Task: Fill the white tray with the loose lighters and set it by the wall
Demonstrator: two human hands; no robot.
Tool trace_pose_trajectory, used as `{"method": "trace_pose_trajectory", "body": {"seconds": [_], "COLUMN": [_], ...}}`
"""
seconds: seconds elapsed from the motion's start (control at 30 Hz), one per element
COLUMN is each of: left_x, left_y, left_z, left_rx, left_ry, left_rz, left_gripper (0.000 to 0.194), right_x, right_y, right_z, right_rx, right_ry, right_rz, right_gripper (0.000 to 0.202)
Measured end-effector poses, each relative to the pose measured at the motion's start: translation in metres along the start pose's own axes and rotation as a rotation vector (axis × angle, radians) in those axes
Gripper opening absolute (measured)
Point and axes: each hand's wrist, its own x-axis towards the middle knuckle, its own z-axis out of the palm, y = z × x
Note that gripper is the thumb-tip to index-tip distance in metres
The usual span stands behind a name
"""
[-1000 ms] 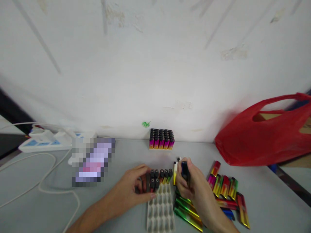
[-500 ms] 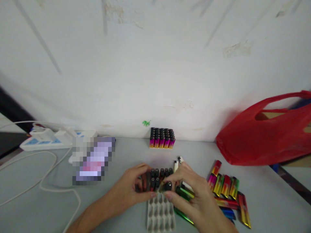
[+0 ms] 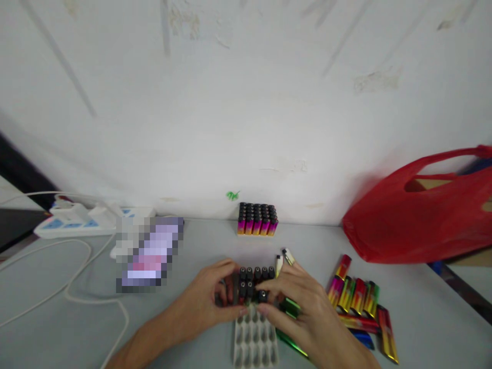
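A white tray with rows of slots lies before me, its near slots bare. Black-topped lighters stand in its far rows. My left hand curls around the tray's left side, with the thumb at the edge and fingers beside the lighters. Pinched between thumb and fingers of my right hand is a single lighter, held over the second row; its body is mostly hidden. Loose lighters, including a green one, lie partly under the right hand.
A full block of pink-and-yellow lighters stands by the wall. Several colourful lighters lie on the right, near a red plastic bag. To the left are a blurred phone, a power strip and white cables.
My right hand has brought the pinched lighter slightly left and down toward the tray's second row. My left hand stays at the tray's side.
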Motion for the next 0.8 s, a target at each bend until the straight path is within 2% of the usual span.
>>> {"method": "trace_pose_trajectory", "body": {"seconds": [0.13,0.2,0.37,0.43,0.57,0.67,0.8], "left_x": [0.001,0.001,0.001,0.000,0.000,0.001,0.000], "left_y": [0.002,0.002,0.003,0.003,0.002,0.001,0.002], "left_z": [0.000,-0.001,-0.001,-0.001,-0.001,-0.001,-0.001], "left_rx": [-0.014,-0.004,0.004,0.004,0.015,0.026,0.032], "left_ry": [-0.008,-0.005,-0.018,-0.017,-0.015,-0.020,-0.013], "left_rz": [-0.019,-0.025,-0.038,-0.036,-0.036,-0.030,-0.021], "left_gripper": [0.029,0.029,0.028,0.028,0.028,0.029,0.029], "right_x": [-0.001,0.000,0.005,0.007,0.005,0.005,0.008], "right_y": [-0.003,-0.004,0.009,0.023,0.050,0.057,0.051], "right_z": [0.003,0.002,-0.004,-0.008,-0.010,-0.009,-0.010], "right_rx": [0.051,0.068,-0.058,-0.142,-0.311,-0.456,-0.651], "right_ry": [0.062,0.133,0.485,0.538,0.505,0.374,0.172], "right_rz": [0.016,0.047,0.264,0.312,0.309,0.350,0.431], "right_gripper": [0.030,0.025,0.016,0.016,0.017,0.015,0.020]}}
